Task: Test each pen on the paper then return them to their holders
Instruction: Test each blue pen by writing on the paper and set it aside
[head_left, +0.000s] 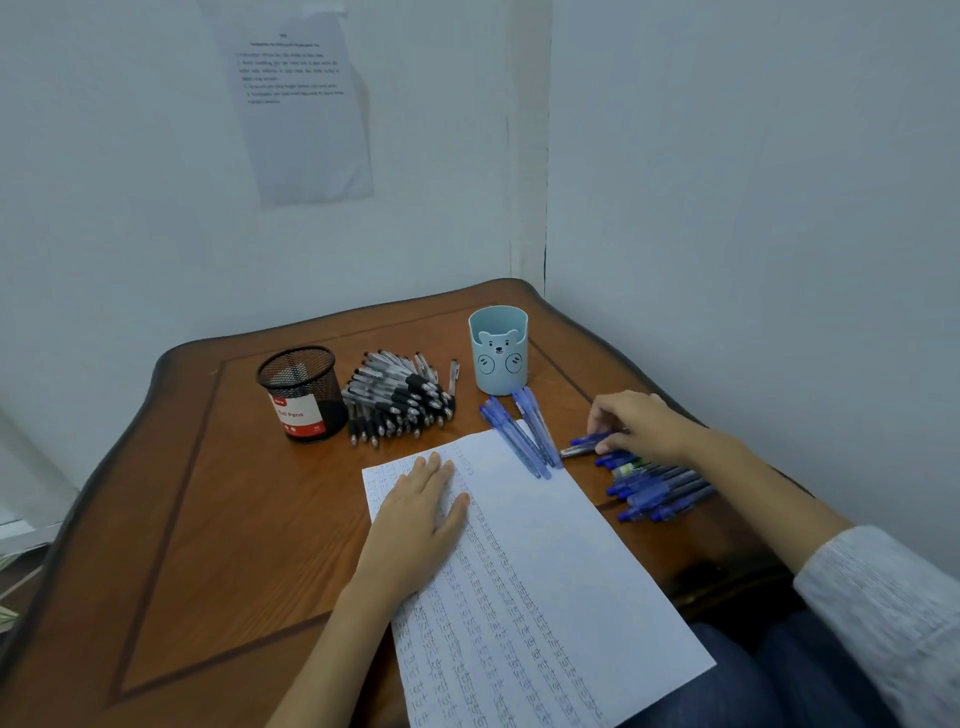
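Denim-covered legs (779, 675) are showing at the near edge, with a pale knitted sleeve (893, 623) reaching in from the right. A sheet of paper (545, 571), filled with rows of small handwritten test words, is lying slanted on the wooden tabletop (208, 493) and hanging a little over its near edge. The left hand (421, 512) is pressing flat on the upper left part of that paper, fingers straight and slightly spread, gripping nothing. To the right of the sheet, a heap of blue pens (660, 488) is lying on the tabletop, tips pointing left. The right hand (639, 423) is resting on the far end of this heap, its fingers curling round one blue pen (587, 443) and pinching it, the pen lying nearly level with its tip pointing toward the paper. Just beyond, a few capped blue pens (524, 431) are lying side by side across the paper's far right corner. Farther back, a pile of black pens (400, 397) is sitting between the two holders: a black mesh holder (304, 392) with a red and white label is standing just left of it, and a pale blue holder (498, 351) with a bear face is standing upright to the right, just behind the capped pens. No pens are showing above either rim. A printed sheet (306, 104) is hanging on the wall (104, 182) behind, its text too blurred to read.
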